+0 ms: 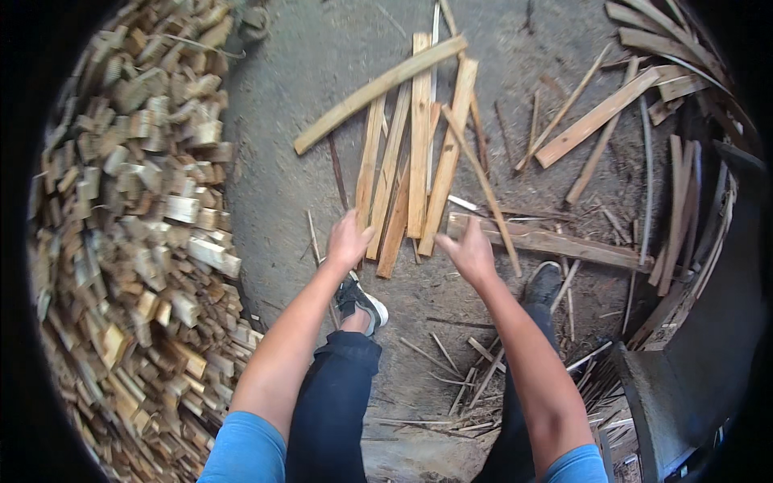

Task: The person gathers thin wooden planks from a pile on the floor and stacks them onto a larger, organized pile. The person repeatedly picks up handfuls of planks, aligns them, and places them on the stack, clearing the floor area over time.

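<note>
Several long wooden planks lie fanned out on the ground before me, with another plank lying slantwise across their far part. My left hand is low at the near end of the leftmost plank, thumb apart from the fingers. It overlaps that plank in view; whether it touches is unclear. To the right of the group, my right hand has its thumb and index finger spread, with nothing visible between them. It is close to a thin slat and the left end of a rough board. Its other fingers are hidden.
A tall stack of cut wood pieces fills the left side. Loose boards and sticks lie at right. A dark metal structure stands at lower right, beside thin offcuts. My shoes are near the planks.
</note>
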A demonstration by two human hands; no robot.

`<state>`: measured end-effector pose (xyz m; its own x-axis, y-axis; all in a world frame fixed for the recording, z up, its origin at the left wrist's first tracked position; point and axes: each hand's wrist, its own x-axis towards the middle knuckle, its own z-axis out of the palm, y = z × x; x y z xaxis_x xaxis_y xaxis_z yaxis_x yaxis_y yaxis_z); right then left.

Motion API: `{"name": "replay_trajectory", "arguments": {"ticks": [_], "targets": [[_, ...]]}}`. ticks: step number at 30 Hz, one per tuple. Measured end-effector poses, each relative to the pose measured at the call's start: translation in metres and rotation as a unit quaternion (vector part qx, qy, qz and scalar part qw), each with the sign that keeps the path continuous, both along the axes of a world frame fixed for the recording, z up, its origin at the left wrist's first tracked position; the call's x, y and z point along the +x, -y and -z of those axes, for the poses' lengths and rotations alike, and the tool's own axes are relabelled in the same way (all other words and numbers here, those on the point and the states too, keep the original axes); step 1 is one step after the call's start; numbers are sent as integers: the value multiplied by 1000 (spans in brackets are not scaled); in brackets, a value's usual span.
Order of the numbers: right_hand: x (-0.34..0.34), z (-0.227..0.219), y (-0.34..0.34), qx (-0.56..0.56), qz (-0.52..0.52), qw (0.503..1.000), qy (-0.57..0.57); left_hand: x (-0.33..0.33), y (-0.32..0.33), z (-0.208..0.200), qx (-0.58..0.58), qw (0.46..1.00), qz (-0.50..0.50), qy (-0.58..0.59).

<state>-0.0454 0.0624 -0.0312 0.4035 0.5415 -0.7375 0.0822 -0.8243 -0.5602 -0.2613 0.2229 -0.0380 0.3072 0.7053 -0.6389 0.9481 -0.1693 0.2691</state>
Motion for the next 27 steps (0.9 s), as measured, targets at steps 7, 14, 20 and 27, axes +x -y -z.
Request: {"name": "replay_trajectory", "arguments": {"ticks": [7,14,20,27], "targets": [[-29,73,-101,-124,49,970,202,46,39,76,109,987,-103,-63],[-14,97,-89,-134,147,973,121,23,12,81,49,991,-106,-63],[-31,89,-59,13,158,982,-99,18,17,85,-33,988,-151,-5],[-84,96,-38,-24,188,978,-87,16,32,94,-46,977,-181,100]]}}
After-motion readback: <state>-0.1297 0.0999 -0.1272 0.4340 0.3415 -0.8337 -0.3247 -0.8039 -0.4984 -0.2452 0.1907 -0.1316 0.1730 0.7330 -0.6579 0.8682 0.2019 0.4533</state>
